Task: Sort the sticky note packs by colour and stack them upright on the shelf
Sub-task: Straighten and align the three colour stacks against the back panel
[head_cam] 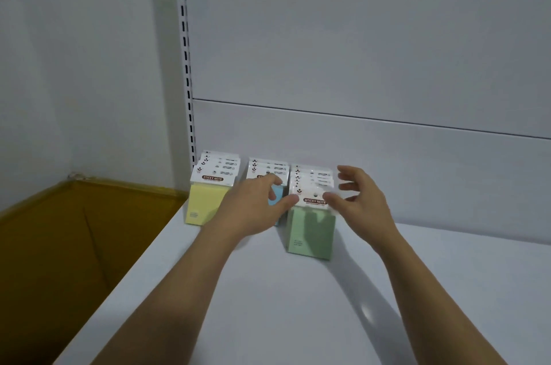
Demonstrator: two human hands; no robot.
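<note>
The front pale-green sticky note pack with white card header stands upright on the white metal shelf, heading a row running 12 to 6 o'clock. It lies at 3 o'clock from the left hand, fingers loosely bent, thumb tip at the header's edge, and 9 o'clock from the right hand, fingers splayed, thumb on the header. Neither grips it; both look equally near.

Open shelf before and right of the pack rows; back panel directly behind.
</note>
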